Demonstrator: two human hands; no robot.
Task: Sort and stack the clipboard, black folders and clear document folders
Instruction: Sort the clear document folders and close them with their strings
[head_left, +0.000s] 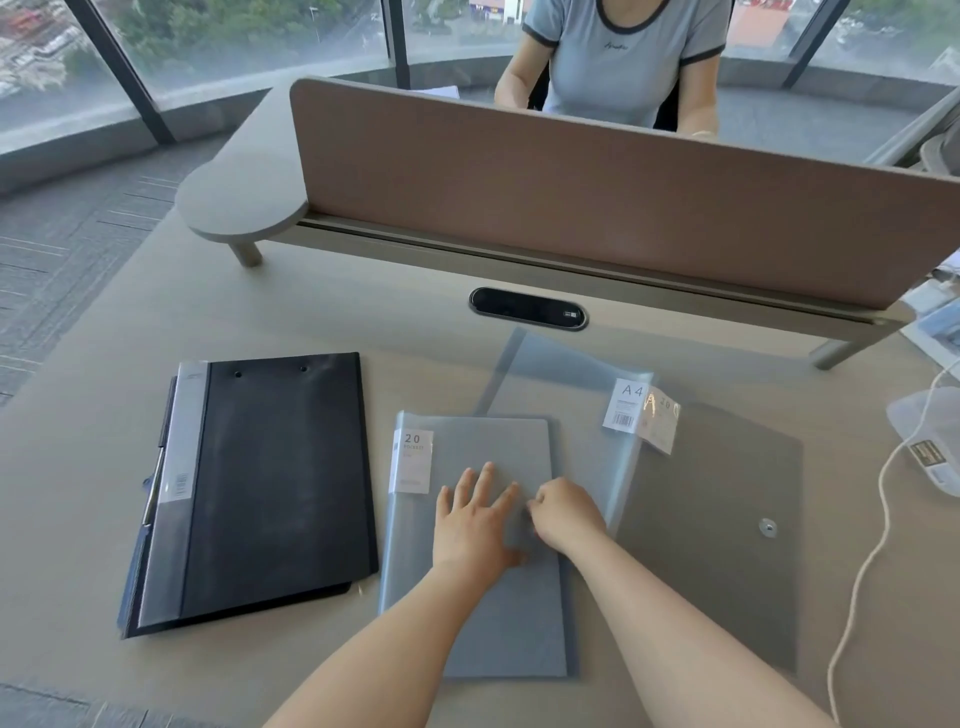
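Observation:
A stack of black folders (275, 478) lies on the desk at the left, with a clipboard edge and metal clip (150, 499) showing under its left side. In the middle lies a clear 20-pocket document folder (483, 623). My left hand (475, 519) rests flat on it, fingers spread. My right hand (563, 512) sits beside it with fingers curled at the folder's right edge; whether it pinches the cover I cannot tell. Further right, an A4-labelled clear folder (571, 374) overlaps a smoky envelope folder with a snap button (727, 519).
A brown divider screen (597, 197) crosses the back of the desk, with a person seated behind it. A black cable port (529, 308) sits in the desk. A white cord (878, 519) and a plastic-wrapped item (930, 447) lie at the right edge.

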